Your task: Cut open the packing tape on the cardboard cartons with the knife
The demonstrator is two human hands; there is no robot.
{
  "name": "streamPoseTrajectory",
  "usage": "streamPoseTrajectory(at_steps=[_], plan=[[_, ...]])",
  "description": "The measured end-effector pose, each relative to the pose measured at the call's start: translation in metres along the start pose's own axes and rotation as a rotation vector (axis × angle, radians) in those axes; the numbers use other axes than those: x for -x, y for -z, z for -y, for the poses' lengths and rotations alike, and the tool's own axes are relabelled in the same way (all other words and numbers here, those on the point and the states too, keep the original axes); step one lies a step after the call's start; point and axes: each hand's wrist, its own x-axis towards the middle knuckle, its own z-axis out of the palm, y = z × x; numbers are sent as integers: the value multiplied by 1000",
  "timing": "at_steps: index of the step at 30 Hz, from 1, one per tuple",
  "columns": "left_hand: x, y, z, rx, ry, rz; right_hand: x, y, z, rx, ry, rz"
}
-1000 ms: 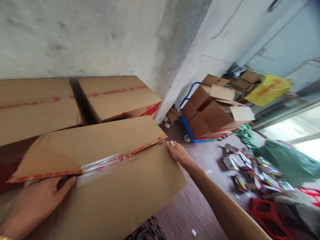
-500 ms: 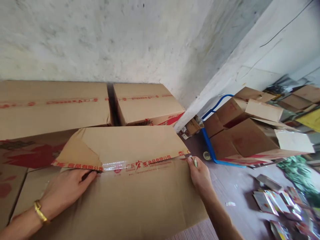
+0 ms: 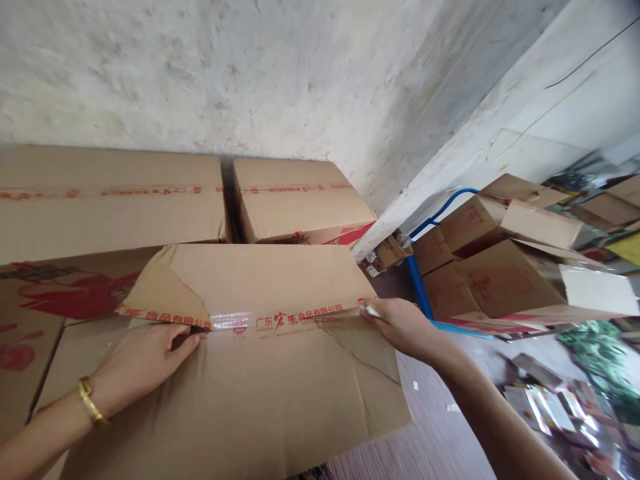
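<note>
A large cardboard box [image 3: 240, 400] lies before me, its top seam covered by clear tape with red print [image 3: 300, 315]. My left hand [image 3: 143, 367], a gold bracelet on its wrist, is closed on the near flap's edge at the seam's left end, fingertips under the lifted far flap [image 3: 270, 273]. My right hand [image 3: 405, 330] is closed round a small pale cutter [image 3: 370, 310], mostly hidden by the fingers, at the seam's right end. Beside it the near flap is creased and the seam stands parted. The box's contents are hidden.
Two taped boxes [image 3: 110, 170] [image 3: 295, 180] stand behind, against a stained wall [image 3: 200, 73]. To the right, a blue trolley [image 3: 420, 287] carries open boxes [image 3: 505, 267]. Flat printed packs [image 3: 540, 407] and green material [image 3: 595, 353] lie on the floor.
My right hand has moved left and slightly up along the seam with the cutter, its forearm swinging rightward. The near flap's right part has parted and creased. My left hand keeps its hold.
</note>
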Motion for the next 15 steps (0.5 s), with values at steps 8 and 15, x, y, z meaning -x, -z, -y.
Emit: streamPoseTrajectory(at_steps=[8,15], plan=[[-1,-6,-1,-39,26,-40,-21,-11,75,266,2,129],[-4,-11,1,-44,112,-25,-22,-41,72,199,6,-87]])
